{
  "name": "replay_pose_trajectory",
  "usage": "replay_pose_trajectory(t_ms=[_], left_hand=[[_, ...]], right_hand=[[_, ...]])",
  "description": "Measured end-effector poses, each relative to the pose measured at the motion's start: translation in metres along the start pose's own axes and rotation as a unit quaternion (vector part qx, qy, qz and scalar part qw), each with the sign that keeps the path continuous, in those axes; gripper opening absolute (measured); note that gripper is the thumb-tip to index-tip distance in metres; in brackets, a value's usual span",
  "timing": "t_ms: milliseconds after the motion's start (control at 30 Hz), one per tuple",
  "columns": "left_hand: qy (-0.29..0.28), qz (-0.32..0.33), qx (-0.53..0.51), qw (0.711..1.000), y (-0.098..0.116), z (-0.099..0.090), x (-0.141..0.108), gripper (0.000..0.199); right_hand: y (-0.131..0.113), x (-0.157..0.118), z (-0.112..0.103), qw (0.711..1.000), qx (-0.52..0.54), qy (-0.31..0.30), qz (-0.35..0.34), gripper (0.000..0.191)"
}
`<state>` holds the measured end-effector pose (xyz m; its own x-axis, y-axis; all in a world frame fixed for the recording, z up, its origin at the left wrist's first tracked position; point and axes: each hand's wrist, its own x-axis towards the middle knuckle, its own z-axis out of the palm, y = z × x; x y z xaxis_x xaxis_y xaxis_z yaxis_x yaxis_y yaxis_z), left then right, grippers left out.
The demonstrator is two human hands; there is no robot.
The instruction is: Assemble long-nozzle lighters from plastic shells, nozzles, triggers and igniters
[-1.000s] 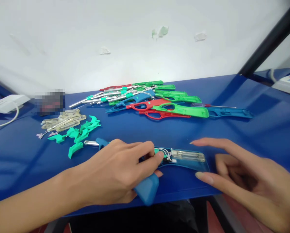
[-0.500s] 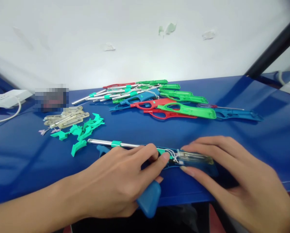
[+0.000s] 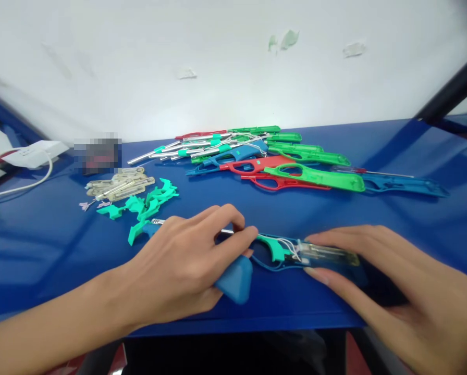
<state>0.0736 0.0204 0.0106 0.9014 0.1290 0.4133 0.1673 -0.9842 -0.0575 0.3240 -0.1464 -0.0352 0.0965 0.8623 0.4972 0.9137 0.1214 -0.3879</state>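
An opened blue utility lighter (image 3: pixel 292 266) lies near the table's front edge. Its clear fuel tank (image 3: pixel 329 253) sits in the handle, beside white wires and a green trigger (image 3: pixel 277 249). My right hand (image 3: pixel 409 291) grips the handle end between thumb and fingers. My left hand (image 3: pixel 190 255) is closed over the lighter's front, where fingertips meet the metal tube (image 3: pixel 229 230). A second blue casing half (image 3: pixel 235 278) pokes out from under my left palm, held in that hand. The left fingers hide most of the tube.
Loose green triggers (image 3: pixel 147 203) and clear fuel tanks (image 3: pixel 120 185) lie at the left. Farther back are metal tubes (image 3: pixel 142 157), green casing halves (image 3: pixel 315 177), red casings (image 3: pixel 253 165) and a screwdriver (image 3: pixel 382 173). A white power strip (image 3: pixel 38 153) with a cable stands at far left.
My left hand has slid left along the lighter toward the tube's tip, uncovering the green trigger and handle loop. My right hand keeps its grip. The whole view has shifted slightly.
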Motion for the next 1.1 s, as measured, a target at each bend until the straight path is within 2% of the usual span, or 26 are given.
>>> replay_pose_trajectory(t_ms=[167, 300, 567, 767, 1100], left_hand=[[-0.035, 0.013, -0.004, 0.999, 0.0069, 0.0016, 0.0012, 0.042], [-0.069, 0.000, -0.002, 0.998, 0.0095, -0.0019, 0.0024, 0.040], [-0.080, 0.000, -0.022, 0.997, 0.0087, -0.0001, 0.0047, 0.037], [-0.074, 0.010, -0.035, 0.997, 0.0084, 0.0000, 0.0068, 0.028], [-0.023, 0.033, -0.030, 0.999, 0.0101, 0.0033, 0.0069, 0.028]], right_hand=[[-0.0008, -0.0018, -0.0007, 1.000, 0.003, -0.001, 0.011, 0.023], [0.0001, -0.0021, -0.0013, 1.000, 0.007, -0.003, 0.021, 0.024], [-0.0005, 0.0014, -0.0019, 1.000, 0.005, -0.024, 0.009, 0.024], [-0.0011, 0.0032, -0.0032, 0.999, 0.014, -0.030, 0.002, 0.024], [0.0021, -0.0004, -0.0041, 0.999, 0.026, -0.031, 0.028, 0.029]])
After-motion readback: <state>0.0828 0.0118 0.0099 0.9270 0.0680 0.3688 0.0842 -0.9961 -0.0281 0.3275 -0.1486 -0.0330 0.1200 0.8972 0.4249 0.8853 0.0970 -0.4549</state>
